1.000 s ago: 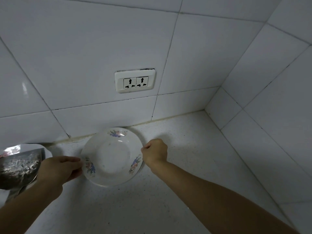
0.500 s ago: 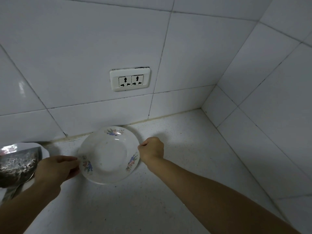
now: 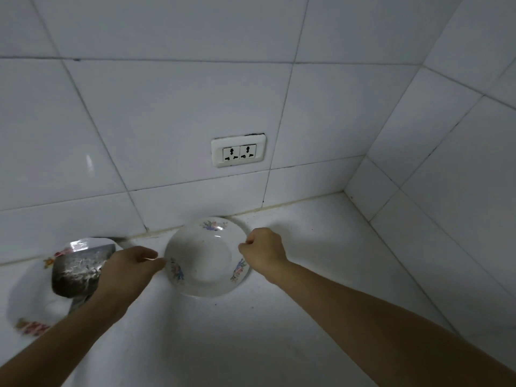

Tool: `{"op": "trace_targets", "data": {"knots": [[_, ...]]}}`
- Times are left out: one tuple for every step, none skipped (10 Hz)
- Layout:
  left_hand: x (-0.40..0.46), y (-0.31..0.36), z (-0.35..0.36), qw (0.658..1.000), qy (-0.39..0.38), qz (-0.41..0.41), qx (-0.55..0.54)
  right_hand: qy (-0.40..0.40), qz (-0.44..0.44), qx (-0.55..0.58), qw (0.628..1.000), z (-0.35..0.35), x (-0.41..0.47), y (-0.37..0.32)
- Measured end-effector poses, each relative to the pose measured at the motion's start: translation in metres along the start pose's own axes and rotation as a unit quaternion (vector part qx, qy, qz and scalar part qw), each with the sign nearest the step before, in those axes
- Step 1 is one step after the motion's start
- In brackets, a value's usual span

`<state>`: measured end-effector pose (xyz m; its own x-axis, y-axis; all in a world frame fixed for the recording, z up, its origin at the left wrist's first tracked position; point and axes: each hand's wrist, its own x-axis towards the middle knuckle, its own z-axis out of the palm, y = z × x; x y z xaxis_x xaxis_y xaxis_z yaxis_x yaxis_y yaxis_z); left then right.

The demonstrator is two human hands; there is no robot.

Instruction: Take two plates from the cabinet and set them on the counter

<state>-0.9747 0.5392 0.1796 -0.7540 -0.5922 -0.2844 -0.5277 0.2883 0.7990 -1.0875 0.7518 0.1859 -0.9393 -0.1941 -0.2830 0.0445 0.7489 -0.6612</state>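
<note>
A white deep plate [image 3: 205,256] with small flower prints on its rim rests on the white counter [image 3: 251,331], close to the back wall. My left hand [image 3: 128,268] pinches its left rim. My right hand [image 3: 264,251] is curled around its right rim. A second white plate [image 3: 30,305] with red flower prints lies on the counter at the far left, partly hidden by my left forearm. The cabinet is out of view.
A dark metal scoop-like utensil [image 3: 79,270] lies in the left plate. A double wall socket [image 3: 238,152] sits on the tiled back wall above the plate. A tiled side wall [image 3: 446,191] closes the counter's right side, forming a corner.
The view has shifted, so plate and hands sit further right and lower in frame. Both hands stay on the plate's rim, which stays near the back wall.
</note>
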Motion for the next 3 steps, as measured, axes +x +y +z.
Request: {"op": "trace_targets", "data": {"knots": [[-0.016,0.011,-0.014,0.998,-0.009,0.048,0.051,-0.019,-0.021,-0.016,0.999,-0.006,-0.012,-0.009],[-0.03,0.02,-0.027,0.992,-0.014,0.085,0.092,-0.016,-0.061,-0.027,0.998,-0.01,-0.025,-0.02],[-0.043,0.027,-0.038,0.988,-0.014,0.104,0.115,-0.034,-0.069,-0.036,0.996,-0.015,-0.042,-0.028]]}}
